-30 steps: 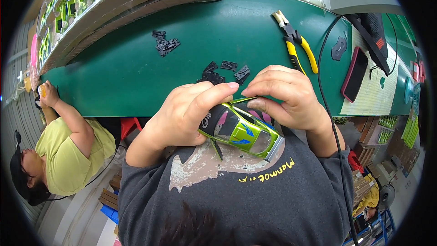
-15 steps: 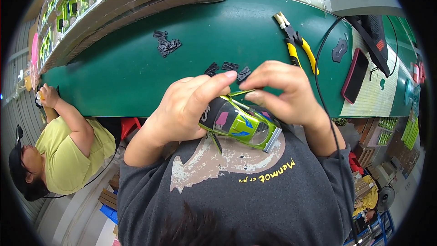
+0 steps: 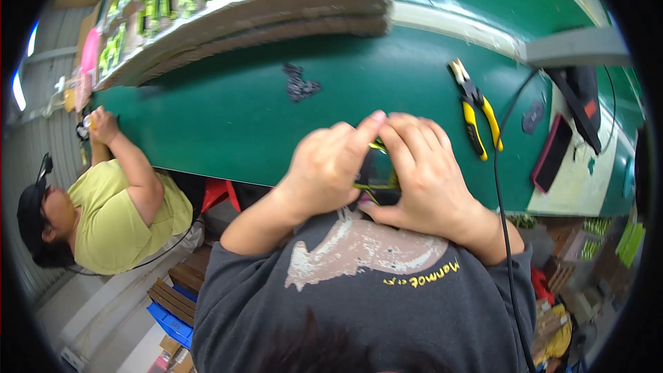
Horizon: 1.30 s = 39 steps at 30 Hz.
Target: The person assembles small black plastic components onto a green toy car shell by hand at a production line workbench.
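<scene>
A green and black toy car (image 3: 377,168) is clasped between both my hands at the table's near edge, close to my shirt. Most of its body is hidden behind my fingers; a dark window and bits of green frame show between them. My left hand (image 3: 330,164) is closed round one side, its thumb and fingertips at the top. On the other side my right hand (image 3: 429,171) wraps over the car, fingers pressed together. Beyond them lies a small pile of black plastic parts (image 3: 298,85) on the green table (image 3: 228,117).
Yellow-handled pliers (image 3: 475,109) lie to the right, near a black cable (image 3: 498,186). Farther right are a phone (image 3: 552,153) on paper and a grey bracket (image 3: 577,48). A large carton (image 3: 276,24) of green parts stands at the far left. A co-worker (image 3: 117,214) sits left.
My right hand has gone from pinching an edge of the car to wrapping round it. The car has turned and is now mostly covered. The whole view has shifted.
</scene>
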Available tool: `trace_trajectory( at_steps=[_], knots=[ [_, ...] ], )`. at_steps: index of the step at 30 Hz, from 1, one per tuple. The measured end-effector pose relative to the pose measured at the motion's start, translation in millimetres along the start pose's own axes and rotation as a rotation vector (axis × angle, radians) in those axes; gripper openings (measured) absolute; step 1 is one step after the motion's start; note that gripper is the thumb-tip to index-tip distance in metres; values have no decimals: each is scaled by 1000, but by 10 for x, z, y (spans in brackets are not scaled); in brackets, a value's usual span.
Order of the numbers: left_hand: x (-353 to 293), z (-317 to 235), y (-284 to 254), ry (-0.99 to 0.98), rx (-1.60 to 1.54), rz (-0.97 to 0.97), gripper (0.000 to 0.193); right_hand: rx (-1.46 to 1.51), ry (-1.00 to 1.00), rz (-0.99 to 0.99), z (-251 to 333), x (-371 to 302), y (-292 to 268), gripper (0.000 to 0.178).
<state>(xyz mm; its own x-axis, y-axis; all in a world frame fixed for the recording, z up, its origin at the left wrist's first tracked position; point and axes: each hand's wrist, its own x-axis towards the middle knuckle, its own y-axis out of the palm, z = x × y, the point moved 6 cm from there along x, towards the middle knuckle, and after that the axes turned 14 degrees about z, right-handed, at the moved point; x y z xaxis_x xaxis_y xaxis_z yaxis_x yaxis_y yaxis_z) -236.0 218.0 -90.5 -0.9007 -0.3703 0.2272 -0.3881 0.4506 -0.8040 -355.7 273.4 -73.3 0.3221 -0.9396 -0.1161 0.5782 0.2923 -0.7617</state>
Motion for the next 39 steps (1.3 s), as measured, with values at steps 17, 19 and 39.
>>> trace_trajectory(
  at_steps=[17,19,39],
  knots=[
    [-270,70,-251,-252,-143,-65,48,208,-119,176,69,228,-7,85],
    [-365,258,-413,-418,-325,-87,38,122,-219,11,123,295,-209,94],
    [-934,3091,-3170,-1262,410,162,55,324,16,91,-332,503,73,67]
  ],
)
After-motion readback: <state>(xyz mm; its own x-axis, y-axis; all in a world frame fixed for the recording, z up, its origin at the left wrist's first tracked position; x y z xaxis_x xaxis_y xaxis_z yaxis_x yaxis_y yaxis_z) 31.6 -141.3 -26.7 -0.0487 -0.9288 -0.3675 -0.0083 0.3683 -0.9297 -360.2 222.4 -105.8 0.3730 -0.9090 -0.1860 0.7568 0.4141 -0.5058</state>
